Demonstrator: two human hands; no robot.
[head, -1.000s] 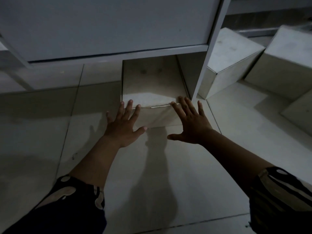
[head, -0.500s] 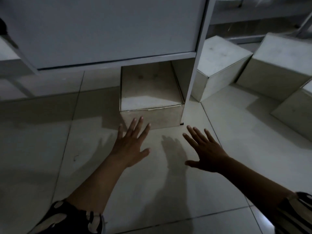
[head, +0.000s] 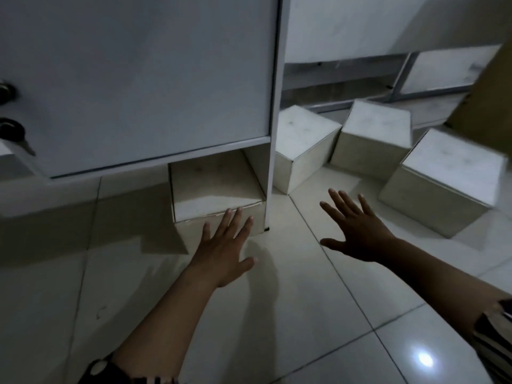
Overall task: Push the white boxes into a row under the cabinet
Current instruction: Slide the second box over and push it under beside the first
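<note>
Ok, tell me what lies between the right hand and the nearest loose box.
Only bare floor tile lies between the right hand and that box in the head view.

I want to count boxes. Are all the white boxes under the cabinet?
No, only one box sits under the cabinet; three boxes stand outside it.

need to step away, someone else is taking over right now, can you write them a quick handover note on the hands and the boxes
Left hand: open, fingers spread in front of the box under the cabinet; whether it touches it cannot be told.
Right hand: open, holding nothing, over the floor tiles, pointing toward the loose boxes.
Done: one box sits under the cabinet, against its right upright.
Left: three white boxes on the floor to the right of the upright, the near-upright box, the middle box and the rightmost box, all skewed. Push each under the cabinet beside the first.
</note>
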